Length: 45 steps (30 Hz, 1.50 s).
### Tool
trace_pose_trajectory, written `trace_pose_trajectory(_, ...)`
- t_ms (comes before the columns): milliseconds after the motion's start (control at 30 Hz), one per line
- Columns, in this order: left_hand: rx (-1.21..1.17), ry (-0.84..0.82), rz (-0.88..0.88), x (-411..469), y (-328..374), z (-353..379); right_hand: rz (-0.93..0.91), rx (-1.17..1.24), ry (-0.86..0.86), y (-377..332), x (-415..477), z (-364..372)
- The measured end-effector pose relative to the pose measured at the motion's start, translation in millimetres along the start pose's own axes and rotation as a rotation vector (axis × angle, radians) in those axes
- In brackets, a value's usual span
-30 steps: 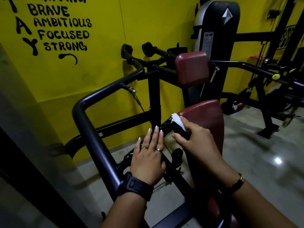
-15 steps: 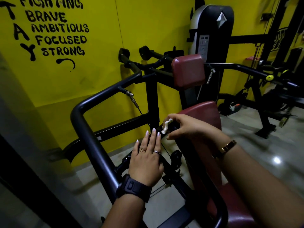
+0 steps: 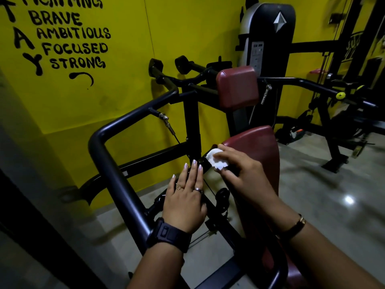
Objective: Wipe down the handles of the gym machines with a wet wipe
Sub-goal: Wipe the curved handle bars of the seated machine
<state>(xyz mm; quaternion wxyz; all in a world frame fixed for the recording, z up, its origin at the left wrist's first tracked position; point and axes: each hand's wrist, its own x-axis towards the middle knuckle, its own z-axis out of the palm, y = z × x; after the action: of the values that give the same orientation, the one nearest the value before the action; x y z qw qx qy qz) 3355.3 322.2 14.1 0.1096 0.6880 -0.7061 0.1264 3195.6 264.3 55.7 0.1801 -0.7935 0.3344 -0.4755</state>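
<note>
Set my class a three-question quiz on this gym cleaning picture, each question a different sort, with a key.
1. True or false: the left hand holds the white wipe.
2. What does the wipe press against? A the black handle; B the yellow wall; C the floor.
3. Fill in: the left wrist wears a black ____.
Key: 1 false, the right hand grips it, while the left hand's fingers lie straight; 2 A; 3 watch.
</note>
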Motion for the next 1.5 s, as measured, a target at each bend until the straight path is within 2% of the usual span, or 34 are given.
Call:
trace_pose_trajectory(67,0.021,0.085,-0.004,1.3,0.8,-3.5,0.116,0.105,0.026,-4.5,-5.0,-0.8)
trace_pose_trajectory(133,-0.005,-0.002,-0.031,-0.6,1.9,-2.1,0.231,0.187,0.046,-6.0,-5.4,-1.6)
trace_pose_trajectory(233,0.013,0.062,-0.029,0.3,1.7,-6.0,0.35,0.326,0.014,-7.2,-1.1,-3.3)
trace_pose_trajectory(300,0.011,-0.028,-0.036,-1.9,1.5,-5.3,0.423,0.519,-0.062,-10.1,3.9,-8.8)
trace_pose_trajectory(367,0.024,-0.11,-0.056,-1.6,1.7,-8.3,0.488,0.597,-0.157,-12.4,12.2,-15.7)
trace_pose_trajectory(467,0.033,-0.122,-0.064,-1.5,3.0,-10.6,0.547,0.517,-0.323,-13.9,28.7,-22.8)
trace_pose_trajectory(600,0.037,-0.137,-0.053,-1.8,2.8,-10.2,0.523,0.365,-0.51,-10.6,50.8,-21.9)
trace_pose_trajectory(733,0.05,-0.153,-0.054,-1.1,2.9,-11.7,0.408,0.21,-0.568,-7.7,63.4,-12.2)
trace_pose_trajectory(800,0.003,-0.145,-0.05,-0.3,1.4,-8.3,0.274,0.039,-0.536,-10.1,64.0,-6.4)
trace_pose_trajectory(900,-0.017,0.021,-0.017,0.5,3.4,-8.5,0.063,-0.225,-0.437,-11.4,56.9,1.5)
trace_pose_trajectory(967,0.02,-0.008,-0.01,0.5,3.8,-11.2,-0.074,-0.322,-0.374,-9.6,48.8,3.9)
trace_pose_trajectory(1033,0.022,-0.152,-0.044,-0.7,1.9,-9.4,-0.232,-0.372,-0.303,-6.9,39.5,4.1)
trace_pose_trajectory(1133,0.027,-0.104,-0.032,-1.1,2.0,-9.4,-0.368,-0.385,-0.212,-0.8,24.2,1.0)
trace_pose_trajectory(1267,0.047,-0.136,-0.037,-0.3,2.3,-9.9,-0.348,-0.311,-0.131,5.5,1.9,-2.2)
trace_pose_trajectory(1333,0.027,-0.088,-0.027,0.0,1.7,-6.4,-0.303,-0.302,-0.088,3.5,-11.8,-2.1)
trace_pose_trajectory(1433,-0.022,0.001,0.006,-0.4,-0.9,-1.8,-0.257,-0.413,-0.007,-3.3,-34.0,-0.2)
trace_pose_trajectory(1500,-0.015,-0.044,-0.007,-1.8,-2.0,-2.1,-0.201,-0.508,0.048,-9.6,-46.6,-0.8)
